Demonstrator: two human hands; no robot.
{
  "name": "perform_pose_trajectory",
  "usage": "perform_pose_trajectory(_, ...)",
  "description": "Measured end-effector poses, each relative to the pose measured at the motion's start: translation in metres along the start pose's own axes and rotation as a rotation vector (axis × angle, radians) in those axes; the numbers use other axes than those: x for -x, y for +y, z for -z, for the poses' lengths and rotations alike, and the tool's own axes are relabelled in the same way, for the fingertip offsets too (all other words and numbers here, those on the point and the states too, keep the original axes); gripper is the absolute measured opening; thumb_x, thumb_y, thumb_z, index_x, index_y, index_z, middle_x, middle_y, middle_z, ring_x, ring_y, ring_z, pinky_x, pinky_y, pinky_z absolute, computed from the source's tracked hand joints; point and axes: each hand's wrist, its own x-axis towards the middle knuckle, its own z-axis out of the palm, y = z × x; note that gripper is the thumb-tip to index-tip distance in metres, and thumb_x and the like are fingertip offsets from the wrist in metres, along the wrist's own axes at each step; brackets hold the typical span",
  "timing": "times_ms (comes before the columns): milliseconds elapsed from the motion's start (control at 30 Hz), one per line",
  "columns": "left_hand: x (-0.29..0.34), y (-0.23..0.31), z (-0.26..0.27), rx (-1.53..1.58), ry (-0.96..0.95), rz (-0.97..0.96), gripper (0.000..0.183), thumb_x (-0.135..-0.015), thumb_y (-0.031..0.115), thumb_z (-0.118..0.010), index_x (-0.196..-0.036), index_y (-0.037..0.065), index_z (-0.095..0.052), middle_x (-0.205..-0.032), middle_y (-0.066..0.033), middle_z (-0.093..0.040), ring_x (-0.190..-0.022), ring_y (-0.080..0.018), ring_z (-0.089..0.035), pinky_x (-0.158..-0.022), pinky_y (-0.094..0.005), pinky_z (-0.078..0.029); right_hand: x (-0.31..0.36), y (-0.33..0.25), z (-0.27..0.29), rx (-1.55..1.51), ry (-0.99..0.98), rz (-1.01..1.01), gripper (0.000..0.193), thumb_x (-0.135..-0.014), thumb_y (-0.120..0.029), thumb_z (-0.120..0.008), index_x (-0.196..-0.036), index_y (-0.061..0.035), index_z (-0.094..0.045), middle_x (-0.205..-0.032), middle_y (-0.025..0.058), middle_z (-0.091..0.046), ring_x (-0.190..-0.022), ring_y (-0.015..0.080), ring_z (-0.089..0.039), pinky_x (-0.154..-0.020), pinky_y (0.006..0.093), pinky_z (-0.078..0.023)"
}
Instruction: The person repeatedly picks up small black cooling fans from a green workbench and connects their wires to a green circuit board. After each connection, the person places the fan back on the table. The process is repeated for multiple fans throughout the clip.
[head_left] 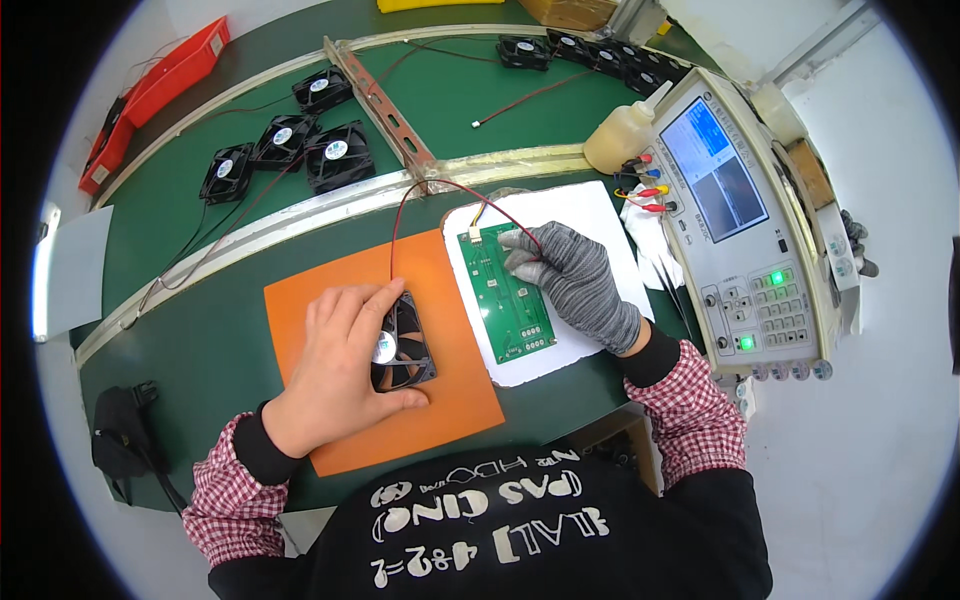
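Fan [405, 350] (one) in left hand [340, 360]; one board [503, 300] under right hand [580, 285].

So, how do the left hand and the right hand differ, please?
The left hand is bare; the right hand wears a grey glove. The left hand holds a black fan, whereas the right hand is over the green circuit board. Both come from black cuffs and red-and-white checked sleeves.
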Motion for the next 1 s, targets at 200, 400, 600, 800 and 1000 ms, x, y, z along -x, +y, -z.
perform_pose_trajectory(200, -0.001, 0.001, 0.003, 0.015, 0.011, 0.006, 0.104, -0.05, 0.026, -0.094, -0.138, 0.0, -0.045, -0.118, -0.0168, -0.049, -0.11, -0.0362, -0.048, -0.096, -0.0467, -0.039, -0.003, 0.001, 0.003, 0.388, -0.044, 0.281, 0.032, -0.082, -0.001, -0.067, -0.113, -0.0075, -0.066, -0.093, 0.0089, -0.064, -0.084, 0.027, -0.062, -0.078, 0.0354, -0.053)
perform_pose_trajectory(400, 0.002, 0.007, 0.006, -0.142, 0.147, -0.057, 0.091, -0.055, 0.029, -0.091, -0.132, 0.001, -0.051, -0.12, -0.0167, -0.052, -0.108, -0.0352, -0.05, -0.092, -0.0454, -0.041, -0.008, -0.002, 0.006, 0.325, -0.161, 0.252, 0.028, -0.081, -0.004, -0.068, -0.108, -0.0082, -0.068, -0.094, 0.0098, -0.063, -0.093, 0.0283, -0.059, -0.085, 0.0404, -0.049)
perform_pose_trajectory(600, 0.029, 0.048, 0.06, 0.736, 0.094, -0.268, 0.083, -0.077, 0.057, -0.073, -0.125, -0.008, -0.054, -0.105, -0.0193, -0.065, -0.09, -0.0304, -0.06, -0.082, -0.0431, -0.045, -0.004, -0.003, 0.004, 0.134, -0.042, 0.133, 0.017, -0.078, -0.007, -0.072, -0.095, -0.0095, -0.072, -0.091, 0.0085, -0.06, -0.091, 0.0272, -0.058, -0.083, 0.0381, -0.049)
perform_pose_trajectory(800, 0.033, 0.053, 0.079, 0.558, 0.22, -0.116, 0.097, -0.082, 0.071, -0.06, -0.132, -0.011, -0.048, -0.103, -0.0247, -0.066, -0.096, -0.0348, -0.063, -0.085, -0.042, -0.048, -0.002, 0.003, 0.007, 0.168, -0.026, 0.145, 0.013, -0.076, -0.005, -0.074, -0.089, -0.0094, -0.071, -0.09, 0.007, -0.06, -0.091, 0.0269, -0.058, -0.082, 0.0382, -0.05)
perform_pose_trajectory(1000, 0.024, 0.024, 0.091, 1.797, -0.602, -0.018, 0.097, -0.092, 0.07, -0.028, -0.112, -0.02, -0.056, -0.095, -0.0361, -0.064, -0.082, -0.0443, -0.066, -0.071, -0.0506, -0.054, -0.005, 0.006, 0.003, 0.147, -0.04, 0.164, 0.014, -0.076, -0.005, -0.074, -0.088, -0.0097, -0.071, -0.09, 0.0071, -0.06, -0.09, 0.0269, -0.058, -0.08, 0.0382, -0.05)
